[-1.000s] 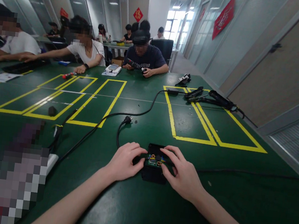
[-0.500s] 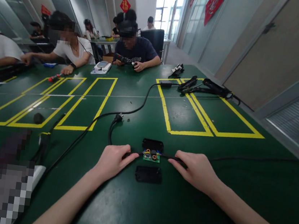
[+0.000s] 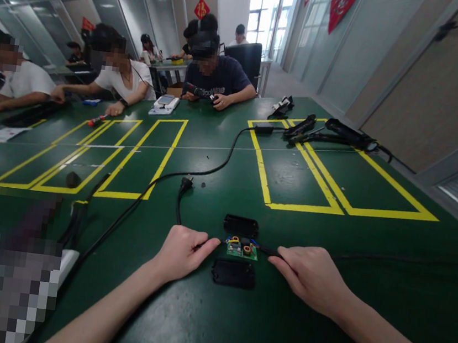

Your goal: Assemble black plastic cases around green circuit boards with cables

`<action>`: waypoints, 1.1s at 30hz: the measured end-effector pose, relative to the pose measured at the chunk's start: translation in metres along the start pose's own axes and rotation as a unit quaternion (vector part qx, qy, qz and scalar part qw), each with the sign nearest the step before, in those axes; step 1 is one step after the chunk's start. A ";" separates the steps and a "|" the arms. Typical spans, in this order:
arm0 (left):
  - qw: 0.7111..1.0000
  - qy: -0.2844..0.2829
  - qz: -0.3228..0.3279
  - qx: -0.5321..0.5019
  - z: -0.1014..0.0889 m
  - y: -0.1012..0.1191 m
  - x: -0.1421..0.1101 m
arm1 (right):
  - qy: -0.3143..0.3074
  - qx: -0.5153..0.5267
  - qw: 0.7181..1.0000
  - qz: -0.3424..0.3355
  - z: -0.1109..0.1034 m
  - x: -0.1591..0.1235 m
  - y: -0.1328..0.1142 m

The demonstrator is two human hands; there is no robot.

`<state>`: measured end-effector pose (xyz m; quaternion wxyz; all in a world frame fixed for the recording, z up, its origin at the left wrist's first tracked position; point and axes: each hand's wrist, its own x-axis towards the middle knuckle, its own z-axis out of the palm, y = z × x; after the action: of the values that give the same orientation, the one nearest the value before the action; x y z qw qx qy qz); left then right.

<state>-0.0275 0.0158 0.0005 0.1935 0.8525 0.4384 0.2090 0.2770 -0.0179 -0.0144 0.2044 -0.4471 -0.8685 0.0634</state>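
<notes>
A small green circuit board [image 3: 242, 247] with copper coils and blue and yellow wires sits between my hands. Black cables come off both of its ends. My left hand [image 3: 186, 251] is closed round the left cable, thumb towards the board. Pinched in my right hand [image 3: 312, 271] is the right cable [image 3: 266, 250], a little away from the board's edge. One black plastic case half [image 3: 240, 226] lies behind the board. The other case half [image 3: 233, 273] lies in front of it, apart from the board. A black power plug [image 3: 186, 183] rests beyond my left hand.
Yellow tape [image 3: 306, 208] marks rectangles on the green table [image 3: 202, 324]. A long black cable [image 3: 170, 175] crosses to a bundle of black parts [image 3: 301, 129] at the far right. Several people sit opposite; one person [image 3: 219, 81] holds a dark tool. A blurred-out object covers the near left.
The board has come out from between the black case halves, which now lie apart. My hands moved outward from the case onto the cables. The camera view shifted slightly.
</notes>
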 end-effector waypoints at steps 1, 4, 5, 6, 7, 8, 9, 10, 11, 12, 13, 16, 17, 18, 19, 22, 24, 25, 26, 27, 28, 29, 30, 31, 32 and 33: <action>1.000 -0.003 0.003 -0.005 -0.001 0.001 0.000 | 0.000 0.000 1.000 -0.006 0.000 0.000 -0.001; 1.000 -0.014 0.004 -0.019 -0.003 0.003 0.001 | -0.022 0.006 1.000 -0.022 0.000 -0.001 -0.006; 0.999 -0.020 0.004 -0.025 -0.004 0.003 0.001 | -0.035 0.010 0.999 -0.026 -0.001 -0.001 -0.008; 0.999 -0.027 0.004 -0.031 -0.004 0.004 0.001 | -0.050 0.014 0.998 -0.031 -0.001 -0.001 -0.010; 0.999 -0.033 0.006 -0.037 -0.005 0.004 0.000 | -0.062 0.017 0.997 -0.037 -0.002 -0.001 -0.011; 0.998 -0.039 0.010 -0.042 -0.005 0.003 0.000 | -0.071 0.019 0.996 -0.043 -0.002 -0.001 -0.011; 0.998 -0.043 0.014 -0.045 -0.005 0.003 -0.001 | -0.078 0.021 0.996 -0.050 -0.003 -0.001 -0.012; 0.998 -0.044 0.018 -0.046 -0.005 0.003 -0.001 | -0.082 0.020 0.995 -0.056 -0.003 -0.001 -0.012; 0.998 -0.047 0.022 -0.046 -0.006 0.002 -0.002 | -0.084 0.020 0.994 -0.061 -0.004 -0.001 -0.012; 0.997 -0.053 0.025 -0.044 -0.006 0.002 -0.002 | -0.085 0.021 0.994 -0.065 -0.004 -0.001 -0.011; 0.997 -0.060 0.030 -0.043 -0.007 0.002 -0.002 | -0.085 0.022 0.994 -0.067 -0.004 -0.001 -0.011; 0.995 -0.085 0.044 -0.039 -0.011 0.003 -0.002 | -0.090 0.034 0.993 -0.067 -0.005 -0.001 -0.011; 0.994 -0.088 0.047 -0.038 -0.012 0.003 -0.002 | -0.091 0.039 0.993 -0.068 -0.005 -0.001 -0.011; 0.995 -0.086 0.047 -0.036 -0.013 0.003 -0.002 | -0.092 0.044 0.992 -0.069 -0.005 -0.001 -0.011; 0.995 -0.081 0.047 -0.032 -0.014 0.003 -0.002 | -0.093 0.047 0.992 -0.071 -0.004 -0.001 -0.011; 0.997 -0.060 0.044 -0.016 -0.013 -0.001 -0.002 | -0.093 0.045 0.992 -0.075 -0.004 0.000 -0.011; 0.998 -0.049 0.039 -0.005 -0.013 -0.003 -0.002 | -0.094 0.037 0.992 -0.073 -0.003 0.000 -0.011; 0.998 -0.044 0.037 -0.001 -0.012 -0.003 -0.002 | -0.094 0.033 0.992 -0.072 -0.003 0.000 -0.011; 0.999 -0.041 0.036 0.003 -0.012 -0.004 -0.002 | -0.094 0.029 0.993 -0.070 -0.003 0.000 -0.011; 0.999 -0.040 0.035 0.007 -0.012 -0.004 -0.002 | -0.094 0.026 0.993 -0.068 -0.003 0.000 -0.010; 0.999 -0.040 0.035 0.010 -0.012 -0.004 -0.002 | -0.092 0.023 0.993 -0.067 -0.004 0.000 -0.010; 0.999 -0.041 0.033 0.014 -0.012 -0.003 -0.002 | -0.091 0.020 0.994 -0.065 -0.004 -0.001 -0.009; 0.998 -0.044 0.030 0.018 -0.012 -0.003 -0.002 | -0.089 0.020 0.994 -0.063 -0.004 -0.001 -0.009; 0.998 -0.049 0.028 0.023 -0.012 -0.003 -0.002 | -0.085 0.023 0.994 -0.060 -0.004 -0.001 -0.009; 0.998 -0.054 0.025 0.029 -0.012 -0.002 -0.003 | -0.076 0.028 0.995 -0.057 -0.003 -0.001 -0.009; 0.997 -0.058 0.022 0.035 -0.012 -0.002 -0.003 | -0.067 0.034 0.996 -0.053 -0.003 -0.001 -0.009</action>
<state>-0.0369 0.0163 0.0094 0.1836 0.8790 0.4143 0.1482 0.2721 -0.0242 -0.0094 0.1641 -0.3880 -0.9001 0.1113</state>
